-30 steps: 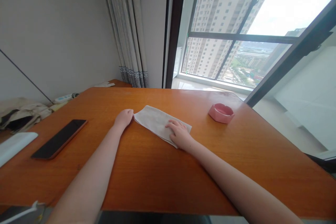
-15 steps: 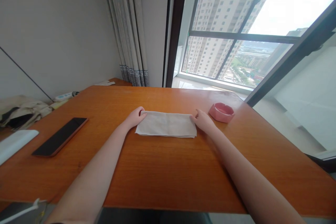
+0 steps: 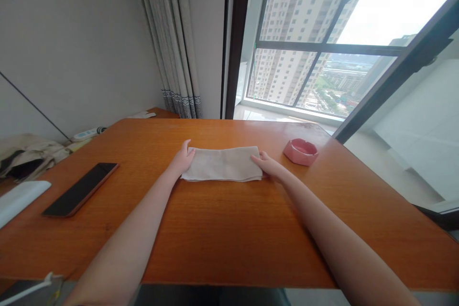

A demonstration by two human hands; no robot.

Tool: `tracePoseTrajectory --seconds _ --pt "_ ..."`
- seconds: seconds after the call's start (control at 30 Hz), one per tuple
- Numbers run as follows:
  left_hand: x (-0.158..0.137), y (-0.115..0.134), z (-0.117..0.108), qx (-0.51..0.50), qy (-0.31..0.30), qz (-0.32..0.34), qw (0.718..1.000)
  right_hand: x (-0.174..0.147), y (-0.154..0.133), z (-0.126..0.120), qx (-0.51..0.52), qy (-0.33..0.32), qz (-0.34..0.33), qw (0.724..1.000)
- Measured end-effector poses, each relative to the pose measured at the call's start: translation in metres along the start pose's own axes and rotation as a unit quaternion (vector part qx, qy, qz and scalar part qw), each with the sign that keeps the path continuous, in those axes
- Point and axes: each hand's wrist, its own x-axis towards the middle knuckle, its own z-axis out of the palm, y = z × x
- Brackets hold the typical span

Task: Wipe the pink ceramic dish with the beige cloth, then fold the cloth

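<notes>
A light grey cloth, folded into a flat wide rectangle, is at the middle of the wooden table. My left hand grips its left end, the thumb on top and the other fingers hidden beneath or behind the edge. At the right end my right hand holds the cloth in the same way, thumb over the top. The cloth's far edge bows slightly between the hands. To the right of my right hand stands a pink ashtray, apart from it.
A dark phone-like slab lies on the table at left, near a white object at the edge. Crumpled fabric and a power strip are at the far left. A window is behind.
My hands have shifted from the cloth's far corners down to its side edges and now grip with thumbs on top. The view has moved slightly.
</notes>
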Motion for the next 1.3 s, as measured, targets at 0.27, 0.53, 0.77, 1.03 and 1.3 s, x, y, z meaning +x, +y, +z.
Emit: tracePoseTrajectory --seconds 0.27,0.53,0.77,1.03,1.3 --pt "-0.022 0.011 -0.034 -0.012 -0.224 -0.067 0.972 0.003 0.003 -0.026 -0.198 -0.051 -0.001 0.979" --pt "-0.031 0.042 -0.007 0.168 0.022 0.112 0.979 -0.005 -0.005 0.006 -0.405 0.116 -0.277 0.864" --pt "-0.027 0.033 0.035 0.245 -0.202 0.217 0.923 0.001 0.009 0.036 -0.495 -0.022 -0.23 0.838" --pt "-0.015 0.012 0.019 0.298 -0.096 0.092 0.945 -0.004 0.007 0.038 -0.517 -0.005 -0.131 0.846" --pt "-0.021 0.026 0.004 0.26 -0.039 -0.067 0.962 -0.006 0.016 0.04 -0.497 0.063 -0.091 0.86"
